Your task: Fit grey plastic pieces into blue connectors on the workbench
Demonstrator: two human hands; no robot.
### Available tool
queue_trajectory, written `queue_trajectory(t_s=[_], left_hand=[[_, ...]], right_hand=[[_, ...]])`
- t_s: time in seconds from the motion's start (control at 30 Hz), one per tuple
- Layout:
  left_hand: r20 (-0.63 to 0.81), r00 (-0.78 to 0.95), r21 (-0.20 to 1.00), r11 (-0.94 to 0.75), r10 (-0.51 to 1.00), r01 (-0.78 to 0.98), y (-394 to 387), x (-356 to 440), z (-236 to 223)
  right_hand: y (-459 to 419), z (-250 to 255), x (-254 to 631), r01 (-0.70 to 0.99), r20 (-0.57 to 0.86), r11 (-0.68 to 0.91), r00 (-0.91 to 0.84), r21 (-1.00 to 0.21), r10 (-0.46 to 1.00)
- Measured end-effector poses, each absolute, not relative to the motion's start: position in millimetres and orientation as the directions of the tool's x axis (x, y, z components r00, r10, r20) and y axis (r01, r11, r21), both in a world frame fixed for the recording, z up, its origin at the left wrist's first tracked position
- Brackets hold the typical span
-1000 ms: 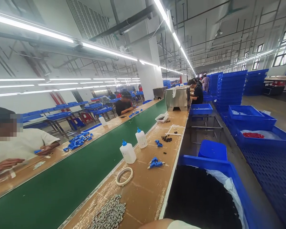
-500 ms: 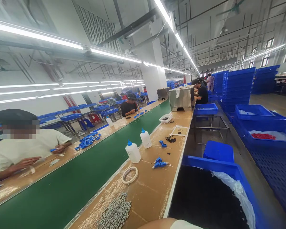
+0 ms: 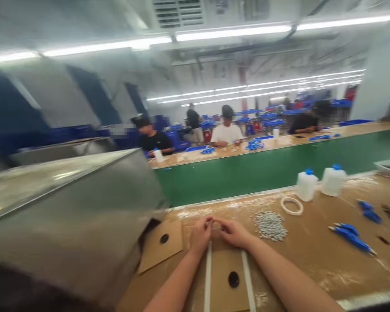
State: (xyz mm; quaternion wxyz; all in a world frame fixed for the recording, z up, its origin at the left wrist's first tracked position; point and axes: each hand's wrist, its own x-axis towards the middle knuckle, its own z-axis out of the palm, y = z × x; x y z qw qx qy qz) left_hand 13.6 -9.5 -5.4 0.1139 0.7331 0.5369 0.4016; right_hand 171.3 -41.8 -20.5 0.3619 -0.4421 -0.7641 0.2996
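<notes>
My left hand [image 3: 200, 237] and my right hand [image 3: 235, 232] meet over the bench, fingertips almost touching. Both have their fingers curled in a pinch; anything between them is too small and blurred to make out. Below them lies a cardboard piece [image 3: 223, 297] with a round black part [image 3: 233, 279] on it, between two white strips [image 3: 208, 277]. To the left is another cardboard piece [image 3: 149, 255] bearing a black disc [image 3: 164, 238]. A pile of small grey pieces [image 3: 270, 226] lies just right of my right hand.
A large metal housing [image 3: 94, 216] blocks the left side. On the right are a tape roll [image 3: 283, 206], two white bottles [image 3: 306, 186] with blue caps, and blue tools [image 3: 352, 238]. Past the green belt [image 3: 214, 175], co-workers sit at the far bench [image 3: 195, 157].
The view has swung left and down, from along the bench to across it. Both my hands and the metal housing are now in view; the blue bins on the right have left it.
</notes>
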Motion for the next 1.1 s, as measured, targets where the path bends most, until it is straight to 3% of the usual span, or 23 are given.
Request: queue_trajectory(t_s=[0.13,0.27,0.47,0.87,0.97,1.1], left_hand=[[0.421,0.051,0.697,-0.359,0.906,0.621,-8,-32,-14],[0.43,0.071,0.696,-0.38,0.9,0.609,-5,-26,-14],[0.454,0.393,0.523,-0.596,0.8,0.609,-13,-13,-15],[0.434,0.461,0.242,-0.593,0.774,0.768,-14,-10,-21],[0.392,0.444,0.273,-0.563,0.806,0.78,-14,-3,-29],[0.371,0.315,0.439,-0.464,0.874,0.769,-2,2,-42]], right_hand=[[-28,-45,185,0.335,0.33,0.434,-0.324,-0.836,0.886],[-32,-51,190,0.277,0.331,0.412,-0.296,-0.868,0.896],[-33,-49,193,0.29,0.289,0.4,-0.357,-0.869,0.888],[-33,-50,198,0.372,0.272,0.406,-0.363,-0.835,0.891],[-33,-56,203,0.394,0.262,0.414,-0.383,-0.821,0.886],[-25,-68,217,0.446,0.281,0.436,-0.372,-0.782,0.885]])
